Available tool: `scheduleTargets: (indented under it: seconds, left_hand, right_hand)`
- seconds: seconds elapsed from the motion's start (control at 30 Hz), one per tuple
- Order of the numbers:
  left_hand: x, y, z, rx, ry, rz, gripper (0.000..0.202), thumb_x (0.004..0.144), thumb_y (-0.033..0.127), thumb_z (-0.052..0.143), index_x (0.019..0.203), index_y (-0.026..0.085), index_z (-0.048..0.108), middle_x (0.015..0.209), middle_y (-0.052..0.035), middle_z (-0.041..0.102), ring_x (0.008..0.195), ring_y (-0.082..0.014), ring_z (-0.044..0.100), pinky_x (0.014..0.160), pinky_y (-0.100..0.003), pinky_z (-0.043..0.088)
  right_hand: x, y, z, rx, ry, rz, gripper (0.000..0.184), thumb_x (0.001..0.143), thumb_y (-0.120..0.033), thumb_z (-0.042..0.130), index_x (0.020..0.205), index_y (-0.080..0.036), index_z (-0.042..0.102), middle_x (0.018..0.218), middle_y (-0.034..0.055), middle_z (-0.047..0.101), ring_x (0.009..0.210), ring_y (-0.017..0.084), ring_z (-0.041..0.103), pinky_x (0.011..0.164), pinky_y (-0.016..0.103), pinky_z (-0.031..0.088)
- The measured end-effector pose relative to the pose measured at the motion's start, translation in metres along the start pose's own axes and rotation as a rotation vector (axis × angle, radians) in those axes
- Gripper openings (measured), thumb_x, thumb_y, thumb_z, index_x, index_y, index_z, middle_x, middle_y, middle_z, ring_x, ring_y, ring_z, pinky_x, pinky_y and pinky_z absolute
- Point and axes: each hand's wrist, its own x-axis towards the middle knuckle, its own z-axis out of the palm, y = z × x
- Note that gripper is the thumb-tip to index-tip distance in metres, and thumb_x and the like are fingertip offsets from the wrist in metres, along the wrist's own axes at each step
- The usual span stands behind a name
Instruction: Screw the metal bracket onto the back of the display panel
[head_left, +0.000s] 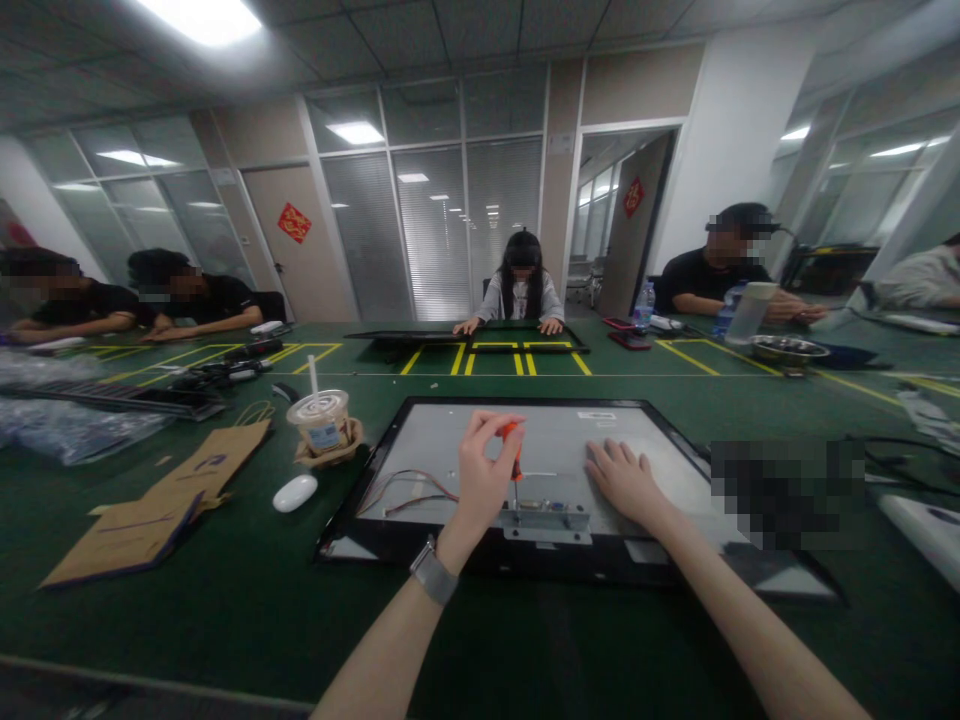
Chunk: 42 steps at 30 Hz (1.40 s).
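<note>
A flat monitor panel (420,450) lies face down on the green table, its grey metal back up, with red and white wires at its left. My left hand (484,475) is closed round an orange-handled screwdriver (514,455), held upright with its tip at a small metal connector bracket (547,518) near the panel's front edge. My right hand (622,478) lies flat on the metal back, fingers spread, just right of the bracket. A watch sits on my left wrist.
A lidded drink cup (324,422), a white mouse (295,492) and a brown paper bag (157,505) lie to the left. Several people sit round the table; one opposite rests both hands on another panel (420,338). A metal bowl (787,348) stands far right.
</note>
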Motion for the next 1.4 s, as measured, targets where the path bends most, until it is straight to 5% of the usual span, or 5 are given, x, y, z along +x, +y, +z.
scheduleTargets:
  seconds: [0.3,0.53,0.8,1.03,1.4]
  left_hand:
    - [0.002,-0.001,-0.004,-0.02,-0.047,-0.024,0.025,0.097,0.025,0.047,0.102,0.019,0.071,0.085,-0.0036,0.061,0.08,-0.0155,0.059,0.076,-0.028,0.047]
    - [-0.002,0.005,0.002,-0.067,-0.002,-0.022,0.014,0.09,0.026,0.061,0.092,0.019,0.073,0.086,-0.003,0.057,0.079,-0.0151,0.058,0.077,-0.029,0.049]
    - [-0.006,0.006,0.008,-0.053,-0.034,0.032,0.019,0.092,0.026,0.059,0.105,0.019,0.071,0.086,-0.0032,0.057,0.079,-0.0154,0.057,0.079,-0.03,0.05]
    - [-0.01,0.013,0.01,-0.087,-0.075,0.02,0.031,0.101,0.027,0.039,0.103,0.017,0.068,0.101,-0.009,0.067,0.097,-0.0192,0.062,0.087,-0.033,0.049]
    - [-0.009,-0.002,0.006,0.041,0.001,0.074,0.029,0.101,0.027,0.04,0.102,0.017,0.067,0.096,-0.0084,0.068,0.092,-0.0187,0.063,0.083,-0.031,0.048]
  right_hand:
    - [0.001,0.003,0.008,0.015,0.027,0.014,0.051,0.101,-0.037,0.025,0.145,-0.021,0.045,0.149,0.0194,0.045,0.135,0.037,0.039,0.104,0.06,0.032]
    - [-0.002,0.005,0.008,0.028,0.022,0.016,0.052,0.1,-0.036,0.023,0.146,-0.021,0.044,0.15,0.0176,0.044,0.137,0.035,0.038,0.105,0.058,0.032]
    - [-0.003,0.009,0.011,0.041,0.019,0.017,0.053,0.1,-0.036,0.024,0.146,-0.022,0.044,0.152,0.0161,0.043,0.138,0.034,0.037,0.107,0.057,0.031]
    - [-0.004,0.009,0.009,0.054,0.008,0.03,0.051,0.1,-0.035,0.027,0.146,-0.022,0.045,0.152,0.0159,0.043,0.139,0.032,0.037,0.108,0.055,0.03]
    - [-0.003,0.002,0.006,0.081,0.018,0.039,0.051,0.1,-0.036,0.027,0.144,-0.021,0.047,0.15,0.0164,0.044,0.137,0.034,0.039,0.108,0.057,0.029]
